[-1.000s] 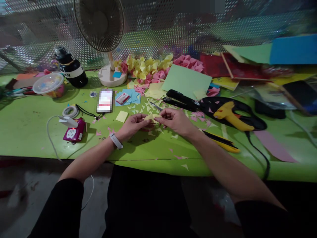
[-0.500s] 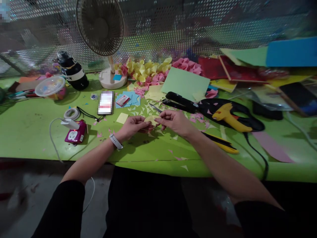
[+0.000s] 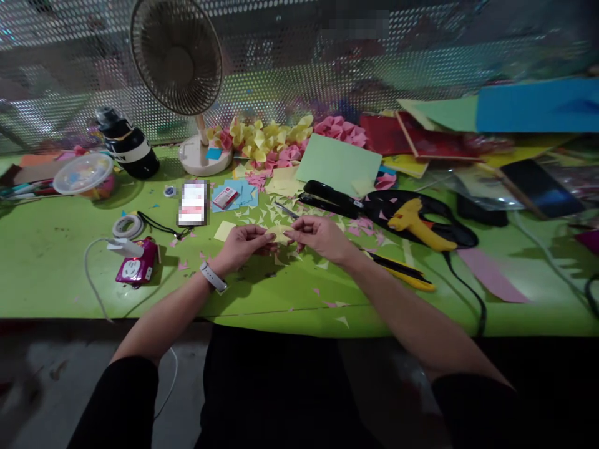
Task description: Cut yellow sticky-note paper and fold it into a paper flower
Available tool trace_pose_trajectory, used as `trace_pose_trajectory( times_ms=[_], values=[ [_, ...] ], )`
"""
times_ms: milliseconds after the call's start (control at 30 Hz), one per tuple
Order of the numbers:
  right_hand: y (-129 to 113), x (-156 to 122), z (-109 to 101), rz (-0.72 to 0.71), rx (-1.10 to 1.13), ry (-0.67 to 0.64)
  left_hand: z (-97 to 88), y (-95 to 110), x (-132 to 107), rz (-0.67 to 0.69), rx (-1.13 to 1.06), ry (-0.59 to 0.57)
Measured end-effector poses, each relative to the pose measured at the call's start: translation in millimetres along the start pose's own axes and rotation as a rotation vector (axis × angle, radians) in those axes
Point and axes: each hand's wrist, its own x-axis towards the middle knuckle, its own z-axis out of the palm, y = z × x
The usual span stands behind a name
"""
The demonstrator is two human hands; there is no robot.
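Note:
A small piece of yellow paper (image 3: 279, 235) is held between my two hands, just above the table. My left hand (image 3: 247, 245) pinches its left side between thumb and fingers. The right side is in the closed fingers of my right hand (image 3: 317, 236). Scissors (image 3: 286, 211) lie right behind my hands, partly hidden. To the left of my left hand rests a yellow paper square (image 3: 225, 231). Pale and pink paper scraps (image 3: 255, 215) are strewn around both hands.
Behind stand a fan (image 3: 180, 68), a black bottle (image 3: 128, 146) and folded yellow paper flowers (image 3: 262, 140). On the right lie a black stapler (image 3: 332, 198), a yellow glue gun (image 3: 421, 224) and a yellow-black tool (image 3: 402, 273). A purple power adapter (image 3: 138, 265) with a cable sits left.
The camera view has shifted slightly, so the table things appear farther left and lower. Both hands still hold the yellow paper, which looks flatter now.

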Motion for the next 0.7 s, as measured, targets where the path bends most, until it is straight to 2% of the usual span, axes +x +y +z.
trace_pose_trajectory(
  times_ms=[67,133,200,267,367,467,567,700],
  values=[
    [0,3,-14,-0.028,-0.059,0.087,-3.0,0,2,0.009,-0.013,0.031],
    [-2,10,-34,-0.077,-0.173,0.265,-7.3,1,4,0.006,-0.007,0.05],
    [-3,19,-56,-0.112,-0.371,0.436,-12.2,3,6,-0.008,0.006,0.052],
    [0,31,-74,-0.107,-0.647,0.512,-16.5,6,8,-0.022,0.009,0.072],
    [13,52,-89,-0.026,-0.93,0.396,-21.8,12,10,-0.033,0.005,0.127],
    [26,68,-92,0.043,-0.967,0.322,-27.5,20,10,0.001,-0.004,0.138],
    [26,70,-93,0.046,-0.956,0.34,-34.9,28,10,0.034,0.016,0.155],
    [1,50,-88,-0.072,-0.887,0.439,-45.1,37,10,0.048,0.058,0.238]
  ],
)
